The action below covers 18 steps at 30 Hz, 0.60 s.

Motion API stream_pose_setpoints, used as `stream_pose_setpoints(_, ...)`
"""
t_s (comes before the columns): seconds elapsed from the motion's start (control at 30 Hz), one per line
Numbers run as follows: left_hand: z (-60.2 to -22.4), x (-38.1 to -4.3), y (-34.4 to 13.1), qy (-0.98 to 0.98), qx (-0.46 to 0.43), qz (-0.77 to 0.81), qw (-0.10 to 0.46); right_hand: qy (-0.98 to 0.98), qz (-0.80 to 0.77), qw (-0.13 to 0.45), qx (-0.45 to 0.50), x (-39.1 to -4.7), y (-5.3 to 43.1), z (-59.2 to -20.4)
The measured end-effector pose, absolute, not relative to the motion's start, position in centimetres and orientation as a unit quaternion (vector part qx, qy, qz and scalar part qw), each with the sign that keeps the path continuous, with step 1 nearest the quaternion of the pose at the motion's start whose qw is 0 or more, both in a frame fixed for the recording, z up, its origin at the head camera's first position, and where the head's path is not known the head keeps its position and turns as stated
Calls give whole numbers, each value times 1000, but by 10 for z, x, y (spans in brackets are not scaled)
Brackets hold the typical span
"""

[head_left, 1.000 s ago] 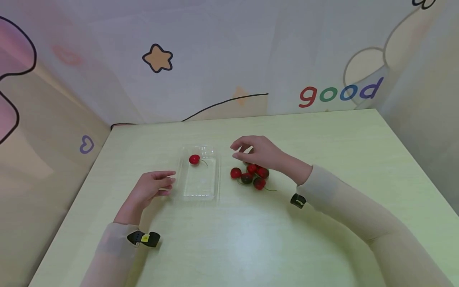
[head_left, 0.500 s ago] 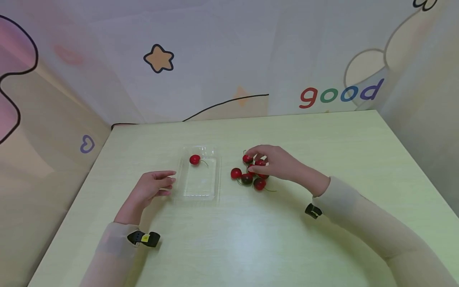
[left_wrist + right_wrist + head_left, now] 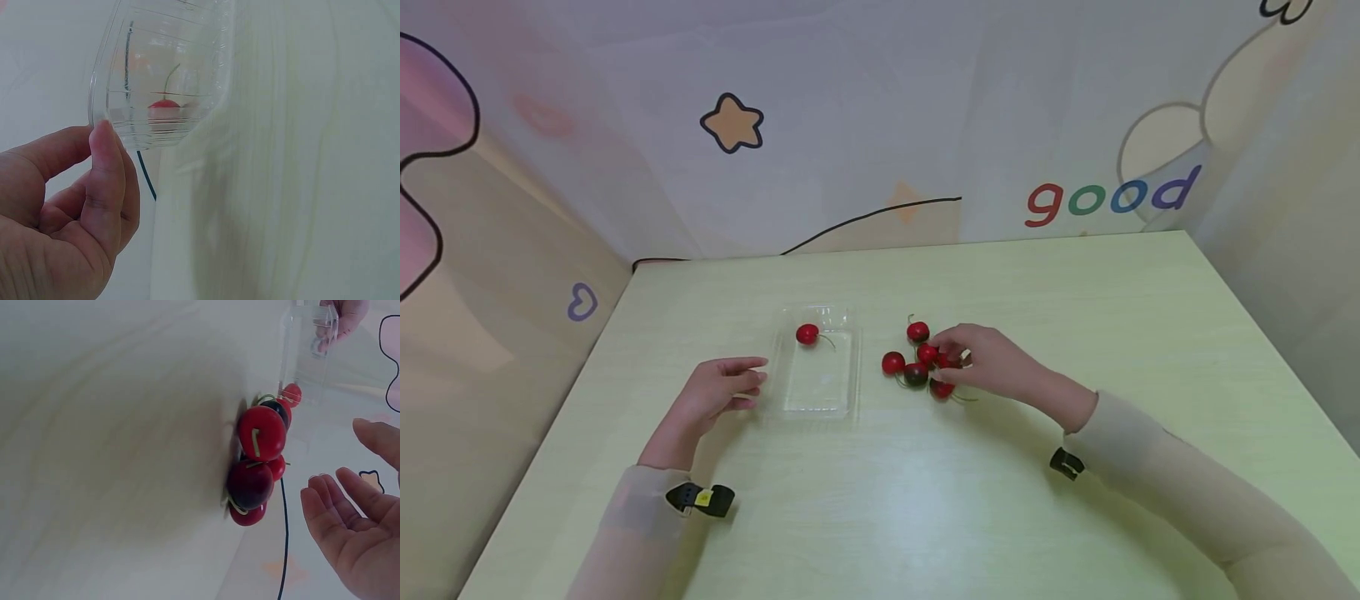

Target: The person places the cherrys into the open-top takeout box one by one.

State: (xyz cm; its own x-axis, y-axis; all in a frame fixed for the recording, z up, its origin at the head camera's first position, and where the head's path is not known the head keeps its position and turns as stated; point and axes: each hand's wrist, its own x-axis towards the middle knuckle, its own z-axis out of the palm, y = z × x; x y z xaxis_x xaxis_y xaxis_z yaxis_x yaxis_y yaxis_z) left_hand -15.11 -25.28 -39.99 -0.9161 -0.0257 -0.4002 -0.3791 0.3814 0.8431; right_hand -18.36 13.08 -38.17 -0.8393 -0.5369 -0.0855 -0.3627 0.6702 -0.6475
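Note:
In the head view my right hand [image 3: 988,358] hovers over the right side of a small pile of cherries [image 3: 916,374], partly hiding some. The right wrist view shows this hand's fingers [image 3: 340,531] spread from the thumb, holding nothing, beside the cherries [image 3: 262,432]. A clear plastic container [image 3: 816,408] stands left of the pile, with one red cherry [image 3: 807,334] and its green stem in the far part. My left hand [image 3: 718,392] is at the container's left side. In the left wrist view its fingertips [image 3: 103,131] lie against the container's rim, loosely bent.
Everything stands on a pale wood-grain table [image 3: 880,500]. A printed cloth backdrop [image 3: 865,125] rises behind and at both sides. One cherry [image 3: 917,332] lies at the far edge of the pile, its stem pointing away.
My right hand has moved rightward and toward me, from the far side of the pile to its right side. A cherry at the far edge is now uncovered. My left hand stays in place.

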Motion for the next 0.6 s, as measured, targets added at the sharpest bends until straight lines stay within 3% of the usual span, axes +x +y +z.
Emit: stream_pose_setpoints(0.6, -401, -152, -254, 816, -129, 539, 164, 910, -303, 156, -238, -176, 139, -402)
